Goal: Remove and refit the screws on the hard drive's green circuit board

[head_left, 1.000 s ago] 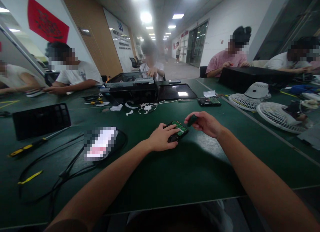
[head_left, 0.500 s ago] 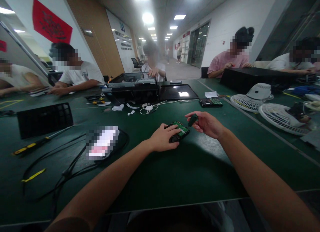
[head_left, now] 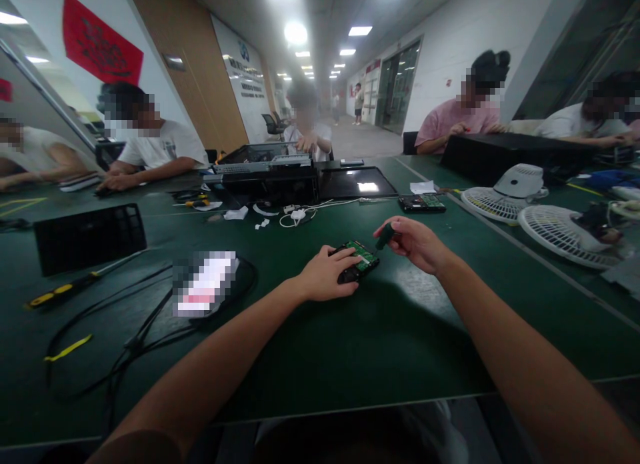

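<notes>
A hard drive (head_left: 367, 259) with a green circuit board facing up lies on the green table in front of me. My left hand (head_left: 326, 275) grips it from the left, fingers spread across the board and thumb along the near edge. In my right hand (head_left: 411, 241) is a small screwdriver (head_left: 385, 237) with a dark green handle, pinched between thumb and fingers. It slants down to the drive's right corner. Whether the tip touches a screw is too small to tell.
A second hard drive (head_left: 423, 203) lies farther back, near a black screen panel (head_left: 357, 183) and an open computer case (head_left: 270, 184). Left are a phone (head_left: 206, 284), black cables (head_left: 133, 344) and a yellow-black screwdriver (head_left: 63, 292). White fan parts (head_left: 565, 234) lie right. Several people sit around the table.
My right hand has shifted slightly upward, and its fingers have turned around the screwdriver handle, which now stands a little differently. My left hand and the hard drive have stayed in place.
</notes>
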`<state>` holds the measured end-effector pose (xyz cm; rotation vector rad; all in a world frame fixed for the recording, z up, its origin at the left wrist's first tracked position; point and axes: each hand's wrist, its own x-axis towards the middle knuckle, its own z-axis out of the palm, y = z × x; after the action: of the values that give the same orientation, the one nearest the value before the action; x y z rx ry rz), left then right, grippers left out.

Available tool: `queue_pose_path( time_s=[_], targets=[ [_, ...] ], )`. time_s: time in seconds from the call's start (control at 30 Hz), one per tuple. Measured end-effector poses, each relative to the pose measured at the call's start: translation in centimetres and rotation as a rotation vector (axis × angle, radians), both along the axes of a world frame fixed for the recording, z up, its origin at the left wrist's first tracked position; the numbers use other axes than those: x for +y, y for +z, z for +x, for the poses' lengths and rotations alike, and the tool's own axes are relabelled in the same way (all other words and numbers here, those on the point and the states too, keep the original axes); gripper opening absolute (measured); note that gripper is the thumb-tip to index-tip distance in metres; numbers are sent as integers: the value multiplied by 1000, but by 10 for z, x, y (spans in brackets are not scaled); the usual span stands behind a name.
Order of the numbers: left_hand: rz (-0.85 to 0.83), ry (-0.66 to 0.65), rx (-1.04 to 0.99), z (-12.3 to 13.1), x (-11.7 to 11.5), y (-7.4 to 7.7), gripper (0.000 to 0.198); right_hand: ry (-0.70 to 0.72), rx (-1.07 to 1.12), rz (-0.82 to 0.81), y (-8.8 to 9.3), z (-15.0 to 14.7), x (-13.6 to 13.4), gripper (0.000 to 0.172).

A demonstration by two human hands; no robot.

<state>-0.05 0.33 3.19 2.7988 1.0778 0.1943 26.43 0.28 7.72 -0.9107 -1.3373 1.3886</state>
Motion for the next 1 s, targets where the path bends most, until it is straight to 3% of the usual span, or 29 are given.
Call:
queue_pose_path(
  time_s=[0.13,0.27,0.57,0.8,1.0],
  targets=[
    [-15,8,12,0,-1,2,75,-68,19,62,-3,-1,3,22],
    [-18,13,12,0,0,1,76,-48,-1,119,-5,-4,4,23],
    [-31,17,18,0,-1,2,76,-47,7,37,-5,-1,2,18],
    [1,3,3,1,-2,2,74,-12,-9,5,-3,6,3,34],
    [-12,7,8,0,-2,2,75,8,-21,-37,0,2,-2,31]
  ],
)
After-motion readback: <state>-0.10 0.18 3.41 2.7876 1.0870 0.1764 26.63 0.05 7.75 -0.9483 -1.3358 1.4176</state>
